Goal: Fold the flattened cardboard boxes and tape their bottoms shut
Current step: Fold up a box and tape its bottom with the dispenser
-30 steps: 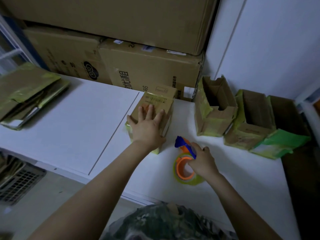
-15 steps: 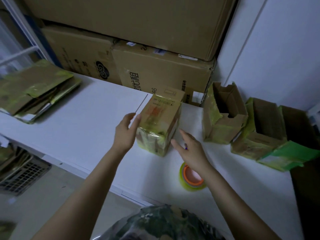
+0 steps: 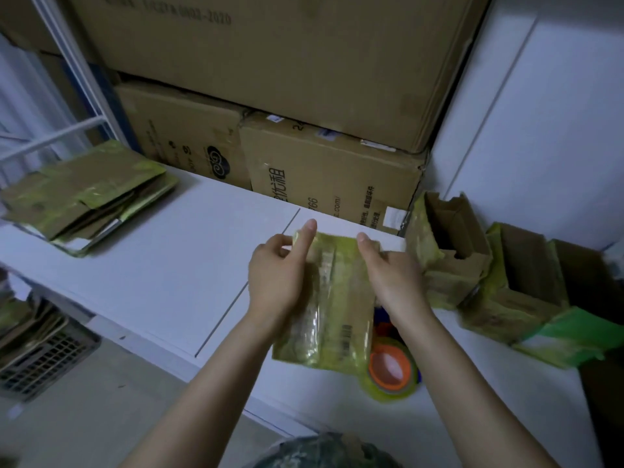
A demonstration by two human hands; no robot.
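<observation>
Your left hand (image 3: 280,278) and right hand (image 3: 391,282) clasp the box (image 3: 334,315) by its side edges; tape (image 3: 391,366) sits under its near-right corner.

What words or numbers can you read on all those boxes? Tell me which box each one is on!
"0002-2020": on the top carton; the letters before it are blurred.
"766": sideways on the lower right carton.
".com/": same carton; its big Chinese characters and small print are too blurred.
Lower left carton: a cloud logo, print unreadable.
Held box: dark print, too blurred.
</observation>
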